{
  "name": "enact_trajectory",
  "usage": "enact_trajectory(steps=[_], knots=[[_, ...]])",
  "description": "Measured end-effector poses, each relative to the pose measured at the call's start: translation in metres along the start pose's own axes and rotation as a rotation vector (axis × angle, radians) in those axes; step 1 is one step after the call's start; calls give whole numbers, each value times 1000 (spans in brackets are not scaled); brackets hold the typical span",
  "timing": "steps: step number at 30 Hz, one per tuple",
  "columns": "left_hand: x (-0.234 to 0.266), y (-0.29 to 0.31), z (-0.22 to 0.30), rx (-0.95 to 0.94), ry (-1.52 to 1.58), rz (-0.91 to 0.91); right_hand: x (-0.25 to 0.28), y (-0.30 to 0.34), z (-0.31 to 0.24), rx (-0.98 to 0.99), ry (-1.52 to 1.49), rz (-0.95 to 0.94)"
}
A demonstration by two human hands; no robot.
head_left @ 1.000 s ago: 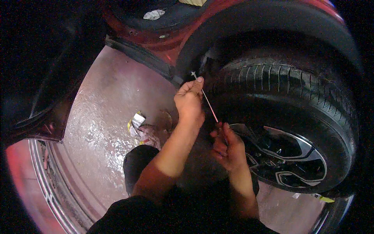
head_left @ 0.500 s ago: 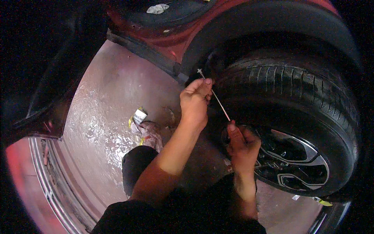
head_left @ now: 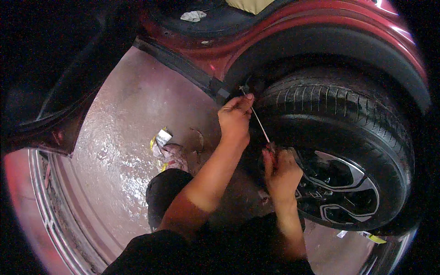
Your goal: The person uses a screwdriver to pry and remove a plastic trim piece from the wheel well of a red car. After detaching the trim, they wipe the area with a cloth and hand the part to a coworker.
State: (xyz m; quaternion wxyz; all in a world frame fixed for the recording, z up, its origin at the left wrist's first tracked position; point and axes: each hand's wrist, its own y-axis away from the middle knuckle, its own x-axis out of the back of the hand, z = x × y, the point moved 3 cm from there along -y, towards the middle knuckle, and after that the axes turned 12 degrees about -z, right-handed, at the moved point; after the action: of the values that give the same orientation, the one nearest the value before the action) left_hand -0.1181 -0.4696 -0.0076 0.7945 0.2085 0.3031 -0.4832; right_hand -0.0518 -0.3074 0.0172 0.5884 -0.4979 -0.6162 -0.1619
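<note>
A long thin screwdriver [head_left: 260, 123] slants between my two hands, its pale metal shaft bare in the middle. My right hand [head_left: 283, 174] is closed round its lower end, where a bit of red shows between the fingers. Higher up, my left hand [head_left: 236, 112] pinches the shaft close to its far end. A small light piece [head_left: 244, 88], perhaps a screw or clip, sits at that tip, against the dark front edge of the wheel arch liner [head_left: 256, 75]. Whether the tip touches the liner, I cannot tell.
A black tyre [head_left: 339, 103] with a black and silver wheel [head_left: 339, 183] stands close on the right. Above is the red car body [head_left: 220, 55] with its sill [head_left: 178, 64]. A crumpled cloth [head_left: 169, 153] lies on the wet floor [head_left: 123, 119], left of my knee [head_left: 165, 192].
The view has shifted slightly, showing more of the red body. My right hand has turned round the lower end of the screwdriver. My left hand keeps its pinch near the tip.
</note>
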Motion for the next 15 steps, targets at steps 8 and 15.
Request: enact_trajectory(steps=[8,15], knots=[[7,0,-5,-31,-54,-121,-11,-2,2,50,-33,79],[3,3,-1,-59,-65,-2,-12,3,5,-806,-1456,-415]])
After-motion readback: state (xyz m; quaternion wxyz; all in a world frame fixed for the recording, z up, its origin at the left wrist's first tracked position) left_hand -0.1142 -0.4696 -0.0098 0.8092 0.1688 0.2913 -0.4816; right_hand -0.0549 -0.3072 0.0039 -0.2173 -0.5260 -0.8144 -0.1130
